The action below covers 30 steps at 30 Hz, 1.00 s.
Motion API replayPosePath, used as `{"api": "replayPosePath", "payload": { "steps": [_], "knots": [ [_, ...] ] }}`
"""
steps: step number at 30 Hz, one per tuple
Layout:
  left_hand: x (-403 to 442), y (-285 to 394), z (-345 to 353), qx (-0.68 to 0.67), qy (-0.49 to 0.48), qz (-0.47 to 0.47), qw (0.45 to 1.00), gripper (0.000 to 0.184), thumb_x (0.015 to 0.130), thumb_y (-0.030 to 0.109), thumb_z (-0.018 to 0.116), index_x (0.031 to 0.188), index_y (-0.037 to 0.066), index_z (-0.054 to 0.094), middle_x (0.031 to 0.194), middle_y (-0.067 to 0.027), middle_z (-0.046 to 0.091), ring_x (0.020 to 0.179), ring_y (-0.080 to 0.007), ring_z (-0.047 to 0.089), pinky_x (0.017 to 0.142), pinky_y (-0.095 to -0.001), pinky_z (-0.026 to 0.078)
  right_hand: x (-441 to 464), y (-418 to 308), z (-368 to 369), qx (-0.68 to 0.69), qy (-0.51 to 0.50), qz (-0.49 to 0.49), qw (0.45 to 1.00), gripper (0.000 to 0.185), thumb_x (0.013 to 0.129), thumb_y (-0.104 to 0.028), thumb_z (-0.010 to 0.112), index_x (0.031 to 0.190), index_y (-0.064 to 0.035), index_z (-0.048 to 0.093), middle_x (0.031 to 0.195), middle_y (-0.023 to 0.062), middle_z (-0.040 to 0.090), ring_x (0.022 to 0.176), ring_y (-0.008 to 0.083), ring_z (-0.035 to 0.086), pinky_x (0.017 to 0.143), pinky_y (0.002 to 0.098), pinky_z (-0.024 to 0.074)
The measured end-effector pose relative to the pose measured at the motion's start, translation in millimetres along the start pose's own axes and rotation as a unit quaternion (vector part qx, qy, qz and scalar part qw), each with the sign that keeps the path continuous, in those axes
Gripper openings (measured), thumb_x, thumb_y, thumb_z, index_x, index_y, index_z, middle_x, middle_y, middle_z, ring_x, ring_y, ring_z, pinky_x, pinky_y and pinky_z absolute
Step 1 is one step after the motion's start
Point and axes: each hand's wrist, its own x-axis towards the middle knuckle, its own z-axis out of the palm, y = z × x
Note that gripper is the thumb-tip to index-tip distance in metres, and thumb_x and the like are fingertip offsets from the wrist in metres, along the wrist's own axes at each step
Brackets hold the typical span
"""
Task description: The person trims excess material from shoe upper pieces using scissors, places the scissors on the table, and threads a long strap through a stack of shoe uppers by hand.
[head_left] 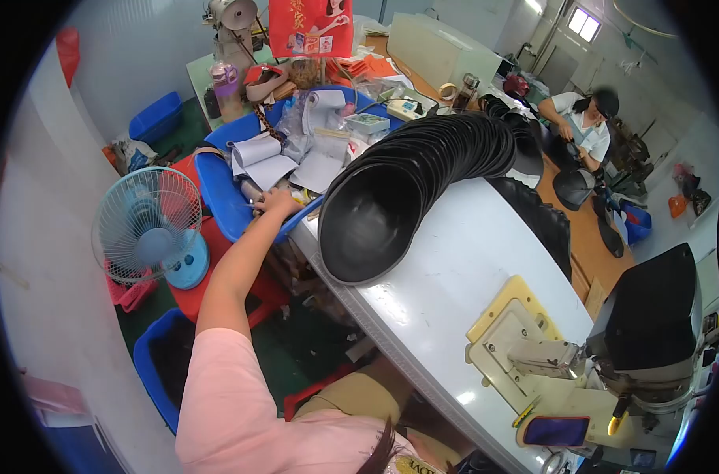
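Observation:
My left hand (277, 202) reaches into the near edge of a blue tray (217, 197) filled with papers and small items. Its fingers are partly hidden among the things there, and what they touch is too small to make out. Beside it in the tray lie white paper pads (263, 158). Right of the hand, a long curved stack of black cup-shaped pieces (371, 221) rests on the white table (446, 261). My right hand is out of view.
A sewing machine (525, 347) stands at the table's right, with a phone (555, 431) near it. A fan (150, 229) sits at the left on a red stool. Another person (581, 126) works at the back right. A blue bin (158, 355) stands below.

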Motion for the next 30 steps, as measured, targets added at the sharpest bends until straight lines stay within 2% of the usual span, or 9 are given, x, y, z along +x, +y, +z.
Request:
{"api": "replayPosePath", "payload": {
  "steps": [5, 11, 15, 17, 19, 23, 25, 26, 30],
  "knots": [
    [14.2, 0.6, 6.6, 0.025, -0.047, 0.009, 0.999, 0.073, 0.066, 0.054, 0.063, 0.128, 0.02, 0.044, 0.137, -0.0069, 0.031, 0.129, -0.0326, 0.02, 0.096, -0.0615, 0.02, 2.1, -0.3, 3.8, 0.009, -0.022, 0.009, 1.0, 0.018, 0.08, -0.017, 0.057, 0.092, -0.0036, 0.06, 0.092, 0.015, 0.06, 0.086, 0.0248, 0.059, 0.072, 0.0365, 0.0448],
    [18.4, -2.6, 9.2, 0.022, -0.04, 0.054, 0.997, 0.064, 0.067, 0.053, 0.064, 0.121, 0.021, 0.052, 0.136, -0.0074, 0.035, 0.127, -0.0326, 0.025, 0.094, -0.0637, 0.023, 2.3, -7.3, 1.7, 0.036, -0.029, 0.004, 0.999, 0.02, 0.08, -0.016, 0.055, 0.094, -0.0026, 0.06, 0.095, 0.0152, 0.059, 0.088, 0.0249, 0.058, 0.074, 0.0354, 0.0447],
    [105.2, -24.5, 61.1, 0.058, -0.028, 0.154, 0.986, 0.057, 0.07, 0.055, 0.059, 0.113, 0.018, 0.058, 0.122, -0.0118, 0.051, 0.12, -0.0317, 0.04, 0.095, -0.051, 0.031, 0.5, -8.5, 3.2, 0.048, -0.038, -0.012, 0.998, 0.021, 0.08, -0.015, 0.054, 0.096, -0.0019, 0.059, 0.096, 0.0153, 0.059, 0.089, 0.0249, 0.058, 0.075, 0.0346, 0.0446],
    [104.4, -26.0, 60.1, 0.026, 0.0, 0.182, 0.983, 0.055, 0.07, 0.055, 0.057, 0.111, 0.018, 0.06, 0.114, -0.0132, 0.056, 0.114, -0.031, 0.045, 0.093, -0.0472, 0.034, -1.6, -9.7, 1.5, 0.056, -0.041, -0.024, 0.997, 0.022, 0.08, -0.015, 0.053, 0.097, -0.0016, 0.059, 0.097, 0.0154, 0.059, 0.09, 0.0249, 0.058, 0.075, 0.0343, 0.0445],
    [93.3, -25.4, 51.2, 0.009, 0.007, 0.173, 0.985, 0.055, 0.07, 0.055, 0.058, 0.112, 0.018, 0.059, 0.118, -0.0135, 0.053, 0.114, -0.0328, 0.044, 0.091, -0.0509, 0.035, -5.9, -9.9, -0.3, 0.064, -0.048, -0.037, 0.996, 0.022, 0.081, -0.015, 0.052, 0.098, -0.0013, 0.059, 0.098, 0.0154, 0.059, 0.091, 0.0249, 0.058, 0.075, 0.0339, 0.0444],
    [34.7, -15.6, 18.8, -0.043, 0.133, 0.115, 0.984, 0.053, 0.071, 0.053, 0.06, 0.112, 0.019, 0.058, 0.116, -0.0129, 0.052, 0.111, -0.036, 0.045, 0.089, -0.054, 0.037, -17.0, -7.4, -0.2, 0.078, -0.064, -0.054, 0.993, 0.024, 0.081, -0.014, 0.051, 0.099, -0.0007, 0.058, 0.1, 0.0155, 0.058, 0.092, 0.0249, 0.057, 0.076, 0.0331, 0.0443],
    [42.1, -20.0, 15.2, -0.095, 0.179, 0.129, 0.971, 0.048, 0.075, 0.046, 0.059, 0.112, 0.016, 0.058, 0.111, -0.0151, 0.054, 0.106, -0.0363, 0.048, 0.085, -0.0481, 0.04, -22.4, -4.0, 0.2, 0.082, -0.06, -0.06, 0.993, 0.024, 0.081, -0.014, 0.051, 0.1, -0.0003, 0.058, 0.101, 0.0156, 0.058, 0.093, 0.0249, 0.057, 0.077, 0.0327, 0.0443],
    [51.6, -24.9, 20.3, -0.119, 0.246, 0.146, 0.951, 0.046, 0.076, 0.044, 0.059, 0.11, 0.014, 0.058, 0.109, -0.0157, 0.054, 0.104, -0.0361, 0.049, 0.085, -0.0462, 0.04, -16.2, 11.5, 9.7, 0.148, -0.032, -0.057, 0.987, 0.022, 0.079, -0.013, 0.051, 0.095, -0.0032, 0.061, 0.088, 0.0109, 0.062, 0.082, 0.0182, 0.059, 0.072, 0.0293, 0.0442],
    [62.7, -28.1, 20.8, -0.213, 0.406, 0.211, 0.863, 0.039, 0.079, 0.035, 0.058, 0.105, 0.006, 0.059, 0.105, -0.0165, 0.055, 0.097, -0.0344, 0.051, 0.084, -0.0416, 0.04, -16.5, 24.4, 10.5, 0.217, -0.059, -0.022, 0.974, 0.022, 0.077, -0.014, 0.053, 0.093, -0.0027, 0.062, 0.084, 0.0083, 0.063, 0.077, 0.0169, 0.059, 0.071, 0.0291, 0.0449]
  ]
}}
